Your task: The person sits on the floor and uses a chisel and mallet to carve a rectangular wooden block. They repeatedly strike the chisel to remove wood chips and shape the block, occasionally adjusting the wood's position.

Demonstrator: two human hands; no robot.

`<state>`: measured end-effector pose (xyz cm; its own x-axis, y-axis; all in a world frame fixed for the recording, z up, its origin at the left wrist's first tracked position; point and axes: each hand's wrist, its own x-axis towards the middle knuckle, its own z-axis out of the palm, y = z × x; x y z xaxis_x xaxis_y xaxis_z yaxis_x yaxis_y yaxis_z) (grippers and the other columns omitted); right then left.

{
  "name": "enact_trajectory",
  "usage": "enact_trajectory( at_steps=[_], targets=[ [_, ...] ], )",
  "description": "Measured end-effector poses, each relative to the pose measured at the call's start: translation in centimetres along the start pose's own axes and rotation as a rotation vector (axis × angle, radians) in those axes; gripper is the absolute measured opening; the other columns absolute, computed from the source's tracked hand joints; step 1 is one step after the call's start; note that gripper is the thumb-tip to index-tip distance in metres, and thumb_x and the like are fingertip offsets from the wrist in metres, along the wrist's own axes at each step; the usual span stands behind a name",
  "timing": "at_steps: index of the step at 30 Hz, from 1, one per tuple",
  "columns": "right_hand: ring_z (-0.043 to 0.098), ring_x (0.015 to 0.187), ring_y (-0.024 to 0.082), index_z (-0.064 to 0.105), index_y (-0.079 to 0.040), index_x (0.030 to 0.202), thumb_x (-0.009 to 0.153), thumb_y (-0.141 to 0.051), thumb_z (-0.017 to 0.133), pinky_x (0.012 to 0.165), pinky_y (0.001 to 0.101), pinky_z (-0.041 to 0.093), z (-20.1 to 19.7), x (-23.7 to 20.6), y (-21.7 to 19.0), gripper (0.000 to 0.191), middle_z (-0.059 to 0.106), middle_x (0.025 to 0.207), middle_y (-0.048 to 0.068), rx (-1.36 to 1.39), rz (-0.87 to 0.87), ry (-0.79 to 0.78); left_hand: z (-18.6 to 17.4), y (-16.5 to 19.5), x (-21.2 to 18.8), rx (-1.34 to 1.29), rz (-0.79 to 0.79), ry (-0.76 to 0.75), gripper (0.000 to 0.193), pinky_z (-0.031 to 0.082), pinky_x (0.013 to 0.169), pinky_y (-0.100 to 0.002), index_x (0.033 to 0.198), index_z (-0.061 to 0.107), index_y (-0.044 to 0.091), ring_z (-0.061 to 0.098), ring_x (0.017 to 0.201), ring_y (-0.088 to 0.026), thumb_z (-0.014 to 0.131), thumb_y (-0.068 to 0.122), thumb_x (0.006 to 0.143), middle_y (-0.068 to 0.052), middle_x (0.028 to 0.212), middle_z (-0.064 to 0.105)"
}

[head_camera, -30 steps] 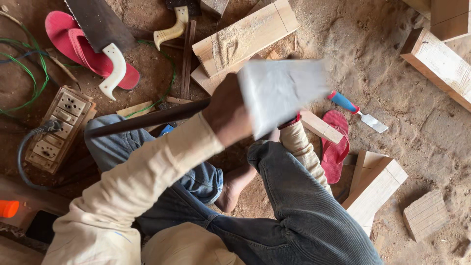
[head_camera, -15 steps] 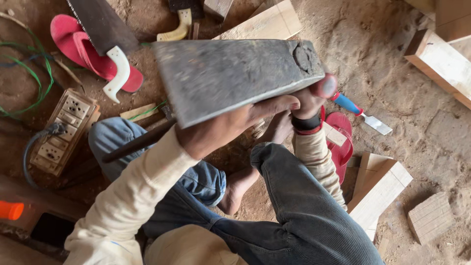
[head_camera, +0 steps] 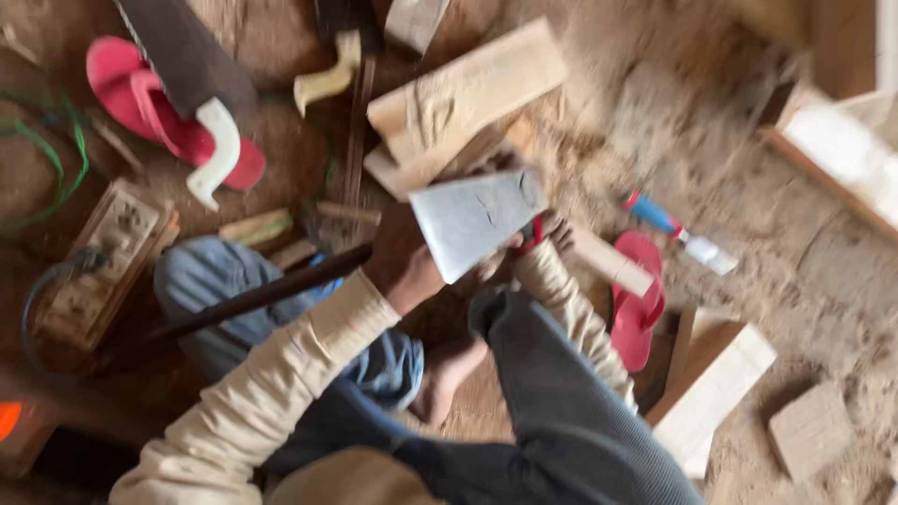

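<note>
Gripping the adze (head_camera: 472,224) just under its grey blade, the left hand (head_camera: 402,266) is wrapped tight; the right hand (head_camera: 543,245) steadies the far edge, its fingers blurred. Its dark handle runs back leftward over the knee, blade edge facing right. Beyond lie planks (head_camera: 463,98); sawdust floor (head_camera: 795,271) opens rightward.

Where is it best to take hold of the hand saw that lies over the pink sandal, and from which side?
Take the hand saw by its pale curved handle, which lies at the near end over the pink sandal. Come from the person's side, probably with the left hand. The dark blade runs away toward the far edge, so the handle is the safe grip.
</note>
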<state>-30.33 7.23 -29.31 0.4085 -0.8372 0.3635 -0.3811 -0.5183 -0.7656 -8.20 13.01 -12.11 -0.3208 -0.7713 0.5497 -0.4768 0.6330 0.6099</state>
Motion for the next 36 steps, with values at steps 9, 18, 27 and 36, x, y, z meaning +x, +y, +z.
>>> enact_trajectory(
  at_steps=[9, 18, 27, 36],
  targets=[
    [0.063, 0.078, 0.018, 0.052, -0.006, 0.112, 0.104, -0.017, 0.081, 0.066, 0.0346, 0.055, -11.2, 2.3, -4.5, 0.032, 0.059, 0.098, 0.011, -0.085, -0.163, 0.520, -3.2, 1.6, 1.0, 0.776, 0.221, -0.090, 0.063, 0.054, 0.106, -0.050, 0.148, 0.038, 0.017, 0.055, 0.129, -0.033, 0.057, 0.058, 0.104, -0.016, 0.142, 0.049],
    [0.064, 0.070, 0.017, 0.050, -0.006, 0.112, 0.104, -0.016, 0.079, 0.059, 0.0342, 0.055, -11.3, 8.8, -9.6, 0.031, 0.059, 0.096, 0.009, 0.351, -0.078, 0.534, 0.5, -1.0, 1.4, 0.014, 0.073, 0.035, 0.083, 0.051, 0.110, -0.043, 0.151, 0.037, 0.015, 0.051, 0.132, -0.026, 0.067, 0.067, 0.093, -0.013, 0.145, 0.043],
    [0.045, 0.046, 0.010, 0.049, -0.003, 0.098, 0.106, -0.021, 0.074, 0.040, 0.0266, 0.036, -7.9, 10.1, -9.5, 0.032, 0.050, 0.070, 0.004, 0.622, 0.091, 0.449, -2.7, -0.3, 0.3, -0.377, -0.106, 0.080, 0.078, 0.051, 0.104, -0.033, 0.139, 0.054, 0.008, 0.058, 0.120, -0.019, 0.078, 0.063, 0.089, -0.005, 0.129, 0.054],
    [0.052, 0.045, 0.012, 0.053, -0.003, 0.089, 0.100, -0.016, 0.076, 0.039, 0.0300, 0.041, -7.5, 10.3, -8.0, 0.029, 0.054, 0.062, 0.001, 0.558, 0.136, 0.466, -1.7, -0.7, -0.7, -0.418, -0.138, 0.033, 0.067, 0.053, 0.108, -0.033, 0.137, 0.063, 0.013, 0.064, 0.123, -0.017, 0.074, 0.062, 0.093, -0.001, 0.134, 0.063]
  ],
)
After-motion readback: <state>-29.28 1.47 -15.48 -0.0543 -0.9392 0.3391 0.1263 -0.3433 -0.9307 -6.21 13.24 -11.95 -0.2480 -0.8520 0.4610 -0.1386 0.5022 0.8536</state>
